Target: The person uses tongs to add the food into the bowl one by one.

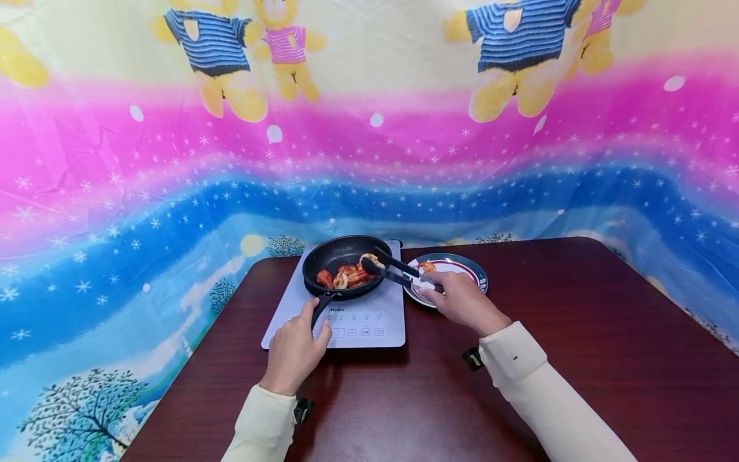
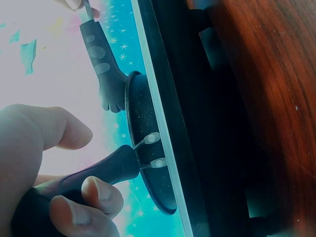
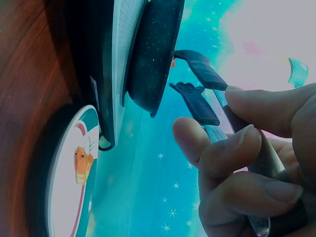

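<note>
My left hand (image 1: 296, 350) grips the handle (image 2: 94, 168) of a black frying pan (image 1: 329, 247). The pan sits on a white induction cooktop (image 1: 283, 321) and holds several reddish, glossy food pieces (image 1: 349, 273), some with pale sides. With my right hand (image 1: 458, 301) I hold black-tipped metal tongs (image 1: 398, 264) by their arms, fingers on one side and thumb on the other. The tong tips reach over the pan's right side, around a pale browned food piece (image 1: 371, 260). In the right wrist view the tips (image 3: 197, 71) are slightly apart.
To the right of the cooktop stands a plate (image 1: 479, 273) with a green rim, with an orange food piece (image 3: 83, 165) on it. Everything rests on a dark brown wooden table (image 1: 554, 308). A colourful printed cloth (image 1: 369, 147) hangs behind and at the sides.
</note>
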The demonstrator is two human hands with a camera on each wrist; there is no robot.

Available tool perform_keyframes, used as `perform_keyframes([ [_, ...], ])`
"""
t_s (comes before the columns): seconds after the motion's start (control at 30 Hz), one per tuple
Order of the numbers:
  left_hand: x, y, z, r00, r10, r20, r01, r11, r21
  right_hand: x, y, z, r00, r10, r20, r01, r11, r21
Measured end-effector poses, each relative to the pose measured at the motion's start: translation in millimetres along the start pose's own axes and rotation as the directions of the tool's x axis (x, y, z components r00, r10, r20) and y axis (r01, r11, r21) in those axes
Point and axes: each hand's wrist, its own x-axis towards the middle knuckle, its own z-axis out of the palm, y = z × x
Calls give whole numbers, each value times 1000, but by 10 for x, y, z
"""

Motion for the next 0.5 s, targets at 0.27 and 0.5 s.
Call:
perform_keyframes([
  [0.27, 1, -3, 4, 1000, -4, 7, 4, 1000, -3, 9, 95, -89, 999, 49, 12, -50, 999, 13],
  [0.5, 1, -11, 12, 1000, 2, 0, -2, 1000, 1, 12, 190, -185, 997, 71, 7, -71, 997, -24],
])
